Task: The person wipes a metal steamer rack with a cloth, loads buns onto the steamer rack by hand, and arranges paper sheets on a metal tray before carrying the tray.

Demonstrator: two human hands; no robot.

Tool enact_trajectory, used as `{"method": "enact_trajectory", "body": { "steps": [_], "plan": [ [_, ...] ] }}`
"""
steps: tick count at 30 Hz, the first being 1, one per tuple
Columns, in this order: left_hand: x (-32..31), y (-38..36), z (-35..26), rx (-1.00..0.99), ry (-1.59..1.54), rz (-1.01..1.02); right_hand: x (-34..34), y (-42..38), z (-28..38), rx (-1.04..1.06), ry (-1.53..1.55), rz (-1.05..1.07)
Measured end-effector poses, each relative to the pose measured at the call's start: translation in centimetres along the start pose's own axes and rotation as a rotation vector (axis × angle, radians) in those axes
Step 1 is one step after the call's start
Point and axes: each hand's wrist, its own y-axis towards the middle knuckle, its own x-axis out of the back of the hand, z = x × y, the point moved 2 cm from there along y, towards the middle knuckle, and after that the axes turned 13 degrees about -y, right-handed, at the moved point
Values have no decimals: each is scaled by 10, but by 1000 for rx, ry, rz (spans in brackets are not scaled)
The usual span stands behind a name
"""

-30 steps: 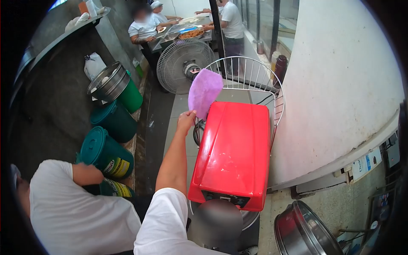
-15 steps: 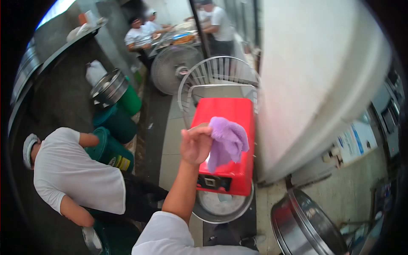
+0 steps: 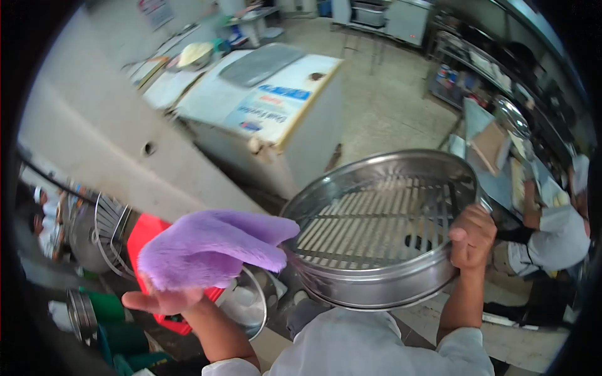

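Fluffy purple cloth on one side, big slatted steel pan on the other.
So there's a white chest (image 3: 313, 119), then a red machine (image 3: 143, 232) partly hidden, then the round steel pan (image 3: 376, 285), right hand (image 3: 473, 235) clamped on its rim. The purple cloth (image 3: 207, 247) is draped over the left hand (image 3: 169, 301), which is spread, thumb out, near the pan's opposite side.

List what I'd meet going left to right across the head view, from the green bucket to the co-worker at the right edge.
Green bucket → purple cloth → round metal pan with a slatted bottom → right hand on its rim → co-worker in white.
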Motion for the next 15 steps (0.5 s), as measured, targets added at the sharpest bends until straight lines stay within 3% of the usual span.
{"method": "enact_trajectory", "body": {
  "steps": [6, 11, 15],
  "plan": [
    [19, 41, 33, -15, -155, 20, 10, 28, -55, 27, -83, -84],
    [56, 93, 94, 26, -143, 84, -6, 50, -118, -2, -124, -96],
    [107, 134, 161, 11, -203, 16, -34, 65, -173, -36, -197, -98]
  ]
}}
